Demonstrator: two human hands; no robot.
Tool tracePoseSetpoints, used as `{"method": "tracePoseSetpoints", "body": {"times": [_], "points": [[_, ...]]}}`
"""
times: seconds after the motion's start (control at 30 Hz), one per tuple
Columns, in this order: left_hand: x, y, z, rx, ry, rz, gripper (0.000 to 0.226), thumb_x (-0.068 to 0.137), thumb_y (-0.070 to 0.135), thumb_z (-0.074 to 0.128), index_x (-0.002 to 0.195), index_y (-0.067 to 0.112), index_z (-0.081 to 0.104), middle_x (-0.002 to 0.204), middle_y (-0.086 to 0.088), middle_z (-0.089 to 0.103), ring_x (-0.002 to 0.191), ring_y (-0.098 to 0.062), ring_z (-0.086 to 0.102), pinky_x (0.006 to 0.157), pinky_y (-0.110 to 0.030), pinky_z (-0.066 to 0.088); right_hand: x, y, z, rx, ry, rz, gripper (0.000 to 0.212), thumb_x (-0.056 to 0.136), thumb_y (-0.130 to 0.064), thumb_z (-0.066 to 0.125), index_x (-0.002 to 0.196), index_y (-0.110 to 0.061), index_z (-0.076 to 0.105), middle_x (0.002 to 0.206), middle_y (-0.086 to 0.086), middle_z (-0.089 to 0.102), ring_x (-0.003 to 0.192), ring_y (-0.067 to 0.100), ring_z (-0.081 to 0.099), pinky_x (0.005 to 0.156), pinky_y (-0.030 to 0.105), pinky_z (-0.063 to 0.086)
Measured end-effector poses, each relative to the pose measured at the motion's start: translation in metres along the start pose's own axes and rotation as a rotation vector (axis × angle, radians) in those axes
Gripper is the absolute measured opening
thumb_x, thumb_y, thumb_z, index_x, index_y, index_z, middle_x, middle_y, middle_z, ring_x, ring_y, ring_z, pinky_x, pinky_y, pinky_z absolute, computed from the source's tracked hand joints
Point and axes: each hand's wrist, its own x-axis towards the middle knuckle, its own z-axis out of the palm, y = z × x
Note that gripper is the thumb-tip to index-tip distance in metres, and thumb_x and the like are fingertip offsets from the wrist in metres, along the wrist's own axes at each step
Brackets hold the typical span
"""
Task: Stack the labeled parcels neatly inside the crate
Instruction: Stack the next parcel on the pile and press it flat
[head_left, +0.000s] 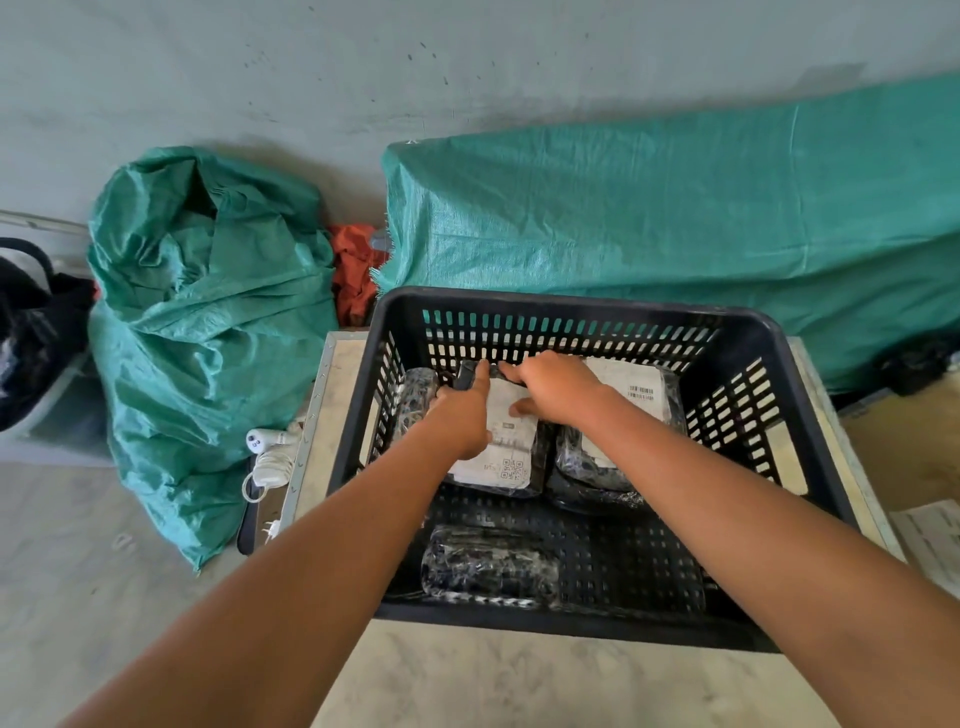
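Observation:
A black slotted plastic crate (571, 304) stands on a pale table. Inside, a black-wrapped parcel with a white label (511, 457) lies at the back middle. My left hand (462, 415) grips its left edge with the thumb up along the far corner. My right hand (556, 387) presses flat on its top right. A second labeled parcel (636, 389) lies to the right of it. A black wrapped parcel (415, 395) stands at the back left. Another black wrapped parcel (491, 566) lies at the front of the crate floor.
The table (519, 680) carries a paper sheet (930, 540) at the right. On the floor to the left sit a green woven sack (208, 332), a white charger with cable (270, 457) and a black bag (31, 322). A green tarp (675, 213) covers something behind the crate.

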Motion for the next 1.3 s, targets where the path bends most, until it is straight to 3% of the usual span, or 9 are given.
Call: {"method": "tracePoseSetpoints", "body": {"times": [0.17, 0.37, 0.47, 0.53, 0.67, 0.77, 0.93, 1.07, 1.3], "points": [[0.009, -0.003, 0.006, -0.059, -0.006, -0.020, 0.115, 0.092, 0.012, 0.069, 0.156, 0.031, -0.024, 0.155, -0.034, 0.030, 0.139, -0.047, 0.038, 0.112, -0.051, 0.038, -0.034, -0.038, 0.033, 0.129, 0.277, 0.060, 0.063, 0.089, -0.002, 0.073, 0.147, -0.001, 0.047, 0.154, 0.019, 0.047, 0.108, 0.026, 0.071, 0.083, 0.040, 0.063], [0.015, -0.005, 0.011, -0.088, -0.017, -0.071, 0.118, 0.089, 0.001, 0.066, 0.155, 0.036, -0.025, 0.134, -0.029, 0.051, 0.109, -0.037, 0.062, 0.094, -0.045, 0.054, -0.036, -0.052, 0.044, 0.144, 0.146, 0.113, 0.031, 0.092, 0.007, 0.061, 0.121, 0.000, 0.064, 0.112, 0.016, 0.067, 0.093, 0.034, 0.071, 0.072, 0.038, 0.058], [0.019, -0.001, 0.016, -0.090, -0.011, -0.106, 0.116, 0.089, -0.005, 0.062, 0.154, 0.035, -0.026, 0.132, -0.027, 0.053, 0.105, -0.034, 0.064, 0.092, -0.046, 0.056, -0.024, -0.058, 0.045, 0.175, 0.181, 0.165, 0.055, 0.088, 0.007, 0.069, 0.141, 0.001, 0.052, 0.127, 0.021, 0.061, 0.113, 0.035, 0.064, 0.081, 0.038, 0.059], [0.020, -0.002, 0.019, -0.081, -0.007, -0.107, 0.117, 0.088, -0.005, 0.064, 0.155, 0.034, -0.025, 0.137, -0.030, 0.051, 0.103, -0.033, 0.065, 0.089, -0.043, 0.057, -0.020, -0.057, 0.048, 0.172, 0.157, 0.252, 0.087, 0.085, 0.003, 0.078, 0.156, 0.003, 0.028, 0.161, 0.029, 0.025, 0.145, 0.045, 0.032, 0.106, 0.046, 0.050], [0.024, -0.003, 0.018, -0.063, -0.005, -0.086, 0.118, 0.087, -0.007, 0.063, 0.155, 0.031, -0.025, 0.145, -0.034, 0.043, 0.108, -0.034, 0.065, 0.086, -0.040, 0.057, -0.010, -0.044, 0.052, 0.196, -0.052, 0.291, 0.100, 0.091, 0.001, 0.073, 0.161, 0.003, 0.002, 0.168, 0.027, -0.007, 0.154, 0.048, 0.000, 0.118, 0.052, 0.035], [0.020, 0.003, 0.037, -0.106, -0.016, -0.123, 0.109, 0.091, -0.008, 0.058, 0.157, 0.022, -0.023, 0.159, -0.035, 0.014, 0.109, -0.035, 0.064, 0.083, -0.037, 0.055, 0.000, -0.046, 0.059, 0.252, -0.141, 0.263, 0.096, 0.093, 0.006, 0.067, 0.161, 0.003, -0.002, 0.168, 0.025, -0.011, 0.154, 0.046, 0.009, 0.117, 0.054, 0.035], [0.025, -0.008, 0.078, -0.105, -0.058, -0.179, 0.088, 0.102, 0.012, 0.051, 0.159, 0.012, -0.016, 0.165, -0.013, -0.025, 0.154, -0.036, -0.006, 0.123, -0.050, 0.014, 0.004, -0.059, 0.096, 0.452, -0.185, 0.353, 0.080, 0.101, -0.004, 0.055, 0.163, -0.004, 0.006, 0.170, 0.020, -0.010, 0.155, 0.045, 0.005, 0.123, 0.053, 0.020], [0.031, -0.013, 0.065, -0.077, -0.046, -0.184, 0.098, 0.095, 0.005, 0.063, 0.156, -0.003, -0.014, 0.162, -0.029, -0.019, 0.154, -0.038, -0.003, 0.122, -0.040, 0.022, 0.002, -0.056, 0.112, 0.546, -0.149, 0.412, 0.107, 0.089, -0.013, 0.078, 0.164, -0.009, 0.001, 0.169, 0.016, -0.019, 0.155, 0.041, 0.006, 0.124, 0.041, 0.023], [0.032, -0.014, 0.060, 0.029, -0.039, -0.142, 0.097, 0.095, 0.011, 0.066, 0.157, -0.005, -0.007, 0.164, -0.030, -0.010, 0.153, -0.037, 0.008, 0.121, -0.039, 0.024, 0.005, -0.041, 0.109, 0.653, -0.121, 0.488, 0.097, 0.090, -0.018, 0.079, 0.163, -0.008, 0.015, 0.170, 0.017, -0.008, 0.151, 0.037, 0.028, 0.119, 0.034, 0.032]]}}
